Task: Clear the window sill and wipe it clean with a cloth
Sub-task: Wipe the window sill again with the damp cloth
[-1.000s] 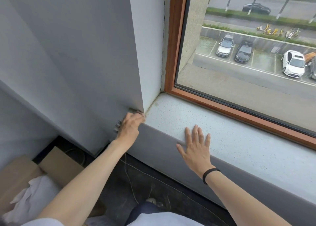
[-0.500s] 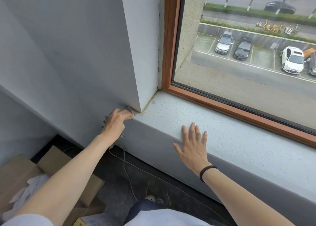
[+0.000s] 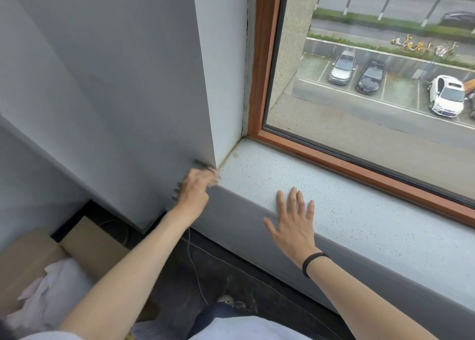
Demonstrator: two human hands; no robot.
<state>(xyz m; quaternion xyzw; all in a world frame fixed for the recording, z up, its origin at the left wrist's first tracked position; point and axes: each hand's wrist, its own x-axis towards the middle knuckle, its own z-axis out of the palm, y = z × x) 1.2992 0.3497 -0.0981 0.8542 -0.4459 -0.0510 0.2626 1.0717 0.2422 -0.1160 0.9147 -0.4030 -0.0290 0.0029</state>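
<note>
While left hand (image 3: 195,188) pinches the cloth (image 3: 215,177), right hand (image 3: 293,225) rests, fingers (image 3: 293,201) spread.
Cloth seems soft, light; hold it bunched at sill's (image 3: 347,193) ten o'clock corner.

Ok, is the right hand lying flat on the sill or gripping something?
Flat and open: the right hand rests palm-down on the window sill, fingers straight and spread, holding nothing.

two bare forearms reach forward. the left hand (image 3: 196,188), blurred, has its fingers curled; whether they hold anything is unclear. the right hand (image 3: 293,226) lies flat, palm down, fingers spread, a black band (image 3: 314,264) at its wrist.
</note>
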